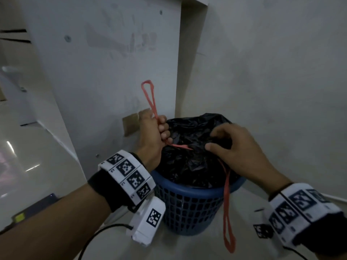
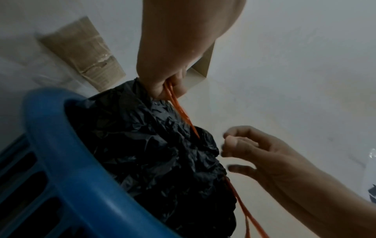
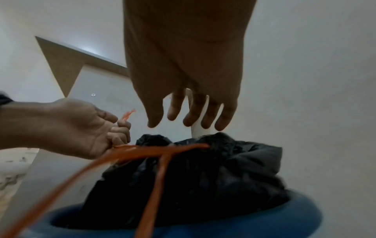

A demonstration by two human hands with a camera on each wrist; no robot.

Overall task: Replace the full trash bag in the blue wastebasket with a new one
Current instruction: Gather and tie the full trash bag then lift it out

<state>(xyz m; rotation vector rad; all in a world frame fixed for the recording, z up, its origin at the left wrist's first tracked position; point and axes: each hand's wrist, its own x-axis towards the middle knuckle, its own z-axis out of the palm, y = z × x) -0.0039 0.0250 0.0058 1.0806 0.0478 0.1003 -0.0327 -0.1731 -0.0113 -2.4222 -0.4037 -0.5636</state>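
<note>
A blue latticed wastebasket (image 1: 189,207) stands on the floor in a wall corner, filled by a bulging black trash bag (image 1: 193,156) gathered at its top. My left hand (image 1: 157,126) grips one orange drawstring loop (image 1: 149,96) in a fist above the bag's left side, the loop sticking up past my fingers. A second orange drawstring loop (image 1: 228,209) hangs loose down the basket's front right. My right hand (image 1: 229,141) hovers over the bag's gathered mouth with fingers spread and slightly curled, holding nothing; the right wrist view shows its fingers (image 3: 191,116) just above the bag (image 3: 203,173).
Pale walls close in behind and to the right of the basket. A white panel (image 1: 112,62) with a brown taped patch (image 1: 131,123) stands to the left. Glossy floor (image 1: 28,147) stretches left. A dark flat object (image 1: 35,207) lies at the lower left.
</note>
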